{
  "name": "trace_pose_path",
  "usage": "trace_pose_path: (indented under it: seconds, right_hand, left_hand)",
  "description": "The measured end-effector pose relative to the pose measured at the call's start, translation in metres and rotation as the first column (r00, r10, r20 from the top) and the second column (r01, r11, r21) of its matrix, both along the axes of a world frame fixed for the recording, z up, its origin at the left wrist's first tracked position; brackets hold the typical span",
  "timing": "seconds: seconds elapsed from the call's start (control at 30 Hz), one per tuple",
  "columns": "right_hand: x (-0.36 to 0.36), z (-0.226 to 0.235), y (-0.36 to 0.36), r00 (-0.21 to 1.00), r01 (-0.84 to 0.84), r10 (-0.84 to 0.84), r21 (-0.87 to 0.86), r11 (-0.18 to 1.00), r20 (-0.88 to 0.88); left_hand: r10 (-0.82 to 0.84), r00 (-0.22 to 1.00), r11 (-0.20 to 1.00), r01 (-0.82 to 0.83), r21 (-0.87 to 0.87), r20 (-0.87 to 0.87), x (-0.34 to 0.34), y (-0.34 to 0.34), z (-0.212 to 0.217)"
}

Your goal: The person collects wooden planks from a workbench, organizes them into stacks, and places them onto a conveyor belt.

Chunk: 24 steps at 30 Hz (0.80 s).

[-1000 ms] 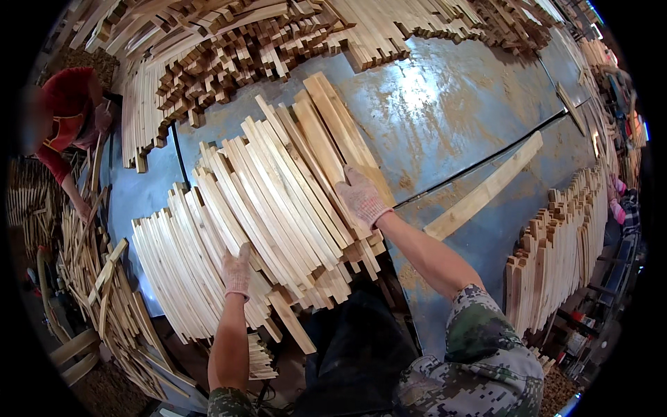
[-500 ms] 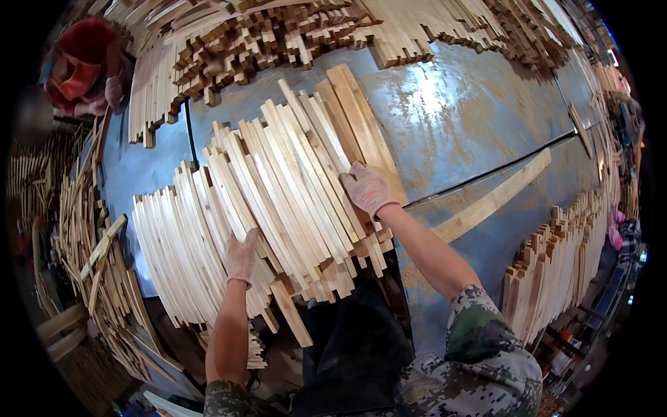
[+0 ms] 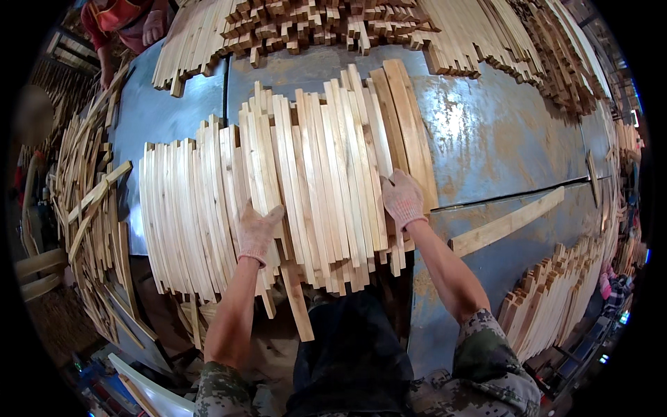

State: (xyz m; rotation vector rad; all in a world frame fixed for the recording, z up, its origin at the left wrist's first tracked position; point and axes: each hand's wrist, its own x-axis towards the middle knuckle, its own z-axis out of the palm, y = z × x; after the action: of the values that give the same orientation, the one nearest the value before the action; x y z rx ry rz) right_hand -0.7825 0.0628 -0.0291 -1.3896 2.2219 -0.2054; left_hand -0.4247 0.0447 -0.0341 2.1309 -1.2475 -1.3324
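Observation:
Pale wooden strips point(image 3: 326, 174) lie side by side in a wide row across the table, their near ends uneven and overhanging its front edge. My left hand point(image 3: 258, 231), in a light knitted glove, grips strips near the middle of the row, thumb spread to the right; its fingertips are partly hidden among the wood. At the row's right side, my gloved right hand point(image 3: 403, 199) curls its fingers on the edge strips. Beside it lie two wider, browner boards point(image 3: 406, 125). One strip point(image 3: 297, 302) sticks out toward me below the left hand.
The blue-grey metal table point(image 3: 500, 132) has dusty patches and seams. A loose board point(image 3: 507, 221) lies at right, above a stack of strips point(image 3: 552, 299). More stacks point(image 3: 313, 28) line the far side. Scrap strips point(image 3: 94, 201) heap at left. Another person's gloved hand point(image 3: 154, 28) shows at far left.
The view has shifted, and the strips now stand straighter, less slanted. Both my hands stay on the row, the left a little farther forward along it. The other person's hand has moved up and right.

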Motion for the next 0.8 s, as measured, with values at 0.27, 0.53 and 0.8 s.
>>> trace_pose_path:
  seconds: [0.27, 0.53, 0.8]
  right_hand:
    - [0.025, -0.024, 0.107, 0.994, 0.104, -0.108, -0.089, 0.991, -0.031]
    - [0.006, -0.026, 0.094, 0.995, -0.032, 0.036, -0.045, 0.998, 0.088]
    - [0.023, -0.022, 0.088, 0.981, 0.173, -0.169, -0.038, 0.984, 0.093]
  left_hand:
    - [-0.359, 0.897, 0.93, 0.367, 0.015, 0.26, 0.03, 0.056, 0.016]
    - [-0.564, 0.603, 0.79, 0.593, 0.157, 0.564, 0.042, 0.037, 0.026]
    - [-0.4, 0.856, 0.915, 0.396, 0.084, 0.328, 0.022, 0.041, 0.036]
